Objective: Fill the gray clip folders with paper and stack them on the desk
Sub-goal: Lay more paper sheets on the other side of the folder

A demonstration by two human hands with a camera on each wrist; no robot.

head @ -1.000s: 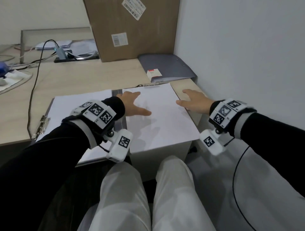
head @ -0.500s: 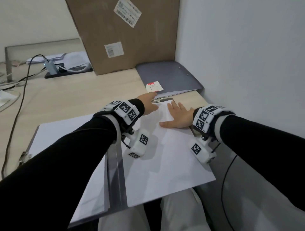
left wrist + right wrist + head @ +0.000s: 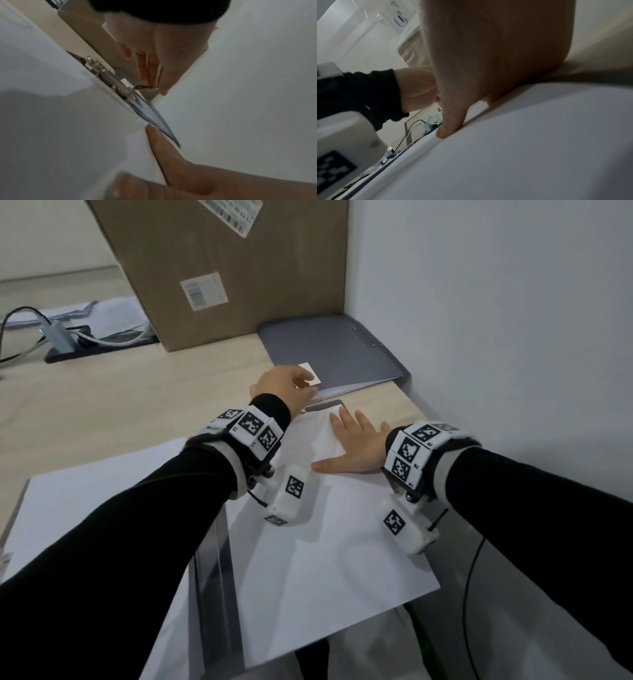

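An open gray clip folder (image 3: 212, 577) lies on the desk with a white sheet (image 3: 325, 559) on its right half and more paper (image 3: 85, 501) on its left half. The metal clip (image 3: 323, 405) runs along the sheet's far edge. My left hand (image 3: 284, 388) arches over the clip's left end. In the left wrist view its thumb and fingertips (image 3: 152, 79) pinch the clip's small lever (image 3: 139, 86). My right hand (image 3: 356, 446) lies flat on the sheet's far right corner, fingers straight, pressing it down (image 3: 450, 129). A closed gray folder (image 3: 332, 350) lies just beyond.
A tall cardboard box (image 3: 222, 268) stands behind the closed folder, and a white wall (image 3: 496, 337) borders the desk on the right. A cable hub with wires (image 3: 58, 337) sits at the far left. The near sheet overhangs the desk's front edge.
Both hands slid away from me along the sheet. The left went from the sheet's left side to the clip; the right moved from the right edge onto the far corner.
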